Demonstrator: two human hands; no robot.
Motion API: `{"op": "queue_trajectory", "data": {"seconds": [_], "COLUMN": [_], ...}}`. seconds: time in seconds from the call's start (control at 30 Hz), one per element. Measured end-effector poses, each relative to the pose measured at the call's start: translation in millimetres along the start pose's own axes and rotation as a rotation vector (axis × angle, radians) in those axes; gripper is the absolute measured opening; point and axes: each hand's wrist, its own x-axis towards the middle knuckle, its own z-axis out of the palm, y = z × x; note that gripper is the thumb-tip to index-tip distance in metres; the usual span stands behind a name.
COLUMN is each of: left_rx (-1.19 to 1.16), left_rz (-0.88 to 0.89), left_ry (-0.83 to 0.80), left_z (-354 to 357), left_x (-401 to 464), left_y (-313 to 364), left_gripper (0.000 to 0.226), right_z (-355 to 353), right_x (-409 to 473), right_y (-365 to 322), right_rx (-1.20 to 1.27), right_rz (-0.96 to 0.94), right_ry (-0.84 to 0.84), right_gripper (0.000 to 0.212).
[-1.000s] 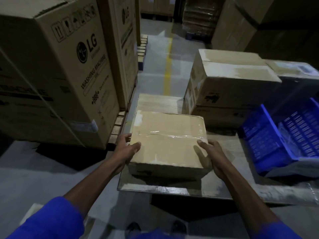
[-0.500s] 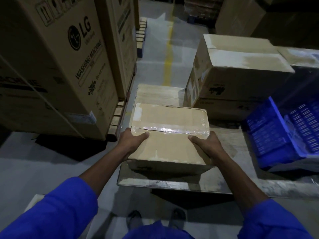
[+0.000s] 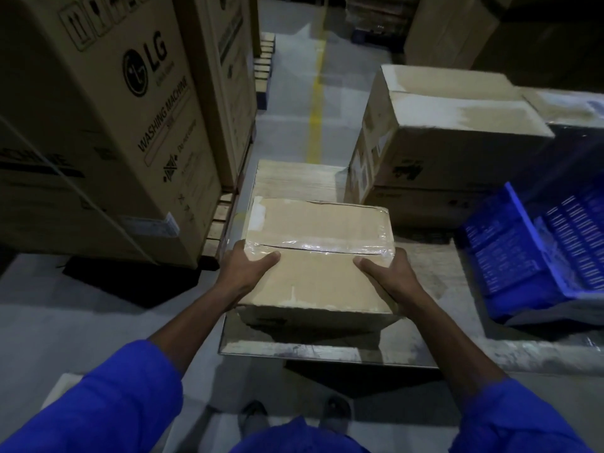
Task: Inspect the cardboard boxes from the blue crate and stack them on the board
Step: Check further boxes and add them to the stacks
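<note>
A flat taped cardboard box (image 3: 318,256) sits on the board (image 3: 327,348), near its front left corner. My left hand (image 3: 248,269) grips the box's left side with the thumb lying on top. My right hand (image 3: 389,276) grips its right side the same way. A blue crate (image 3: 529,256) stands tilted on the right end of the board. Behind the held box lies another flat box (image 3: 297,181) on the board.
Tall washing machine cartons (image 3: 98,125) on a wooden pallet stand close on the left. A large cardboard box (image 3: 451,142) sits behind the crate on the right. A grey floor aisle with a yellow line (image 3: 315,103) runs ahead. My shoes (image 3: 336,411) show below the board's edge.
My hands have slid forward along the box's sides, thumbs now on its top near the tape. The view has tilted slightly down and closer.
</note>
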Motion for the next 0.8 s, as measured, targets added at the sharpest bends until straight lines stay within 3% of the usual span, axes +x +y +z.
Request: {"op": "queue_trajectory", "data": {"seconds": [0.1,0.23,0.33,0.47,0.57,0.63,0.7,0.8], "left_rx": [-0.036,-0.082,-0.155,-0.361,-0.585,-0.670,-0.681,-0.604], "left_rz": [0.011,0.029,0.093,0.118,0.069,0.015,-0.032,-0.061], "left_ry": [-0.027,-0.051,-0.084,0.009,-0.008,0.016,0.023,-0.010], "left_z": [-1,-3,-7,-11,-19,-25,-26,-30], "left_x": [-3,-14,-29,-46,-46,-49,-49,-48], "left_y": [0,5,5,21,32,36,35,34], "left_gripper": [0.090,0.070,0.074,0.058,0.083,0.079,0.080,0.110], "right_z": [-1,-2,0,-3,-10,-17,-22,-30], "right_x": [-3,-9,-29,-49,-54,-54,-56,-56], "right_y": [1,2,-3,-13,-19,-21,-22,-22], "right_rx": [0.027,0.038,0.154,0.377,0.473,0.539,0.548,0.466], "right_rz": [0.000,-0.022,-0.090,-0.126,-0.159,-0.141,-0.130,-0.149], "right_ry": [-0.006,-0.014,0.007,0.181,0.217,0.225,0.199,0.136], "right_gripper": [0.118,0.118,0.093,0.060,0.077,0.073,0.070,0.081]}}
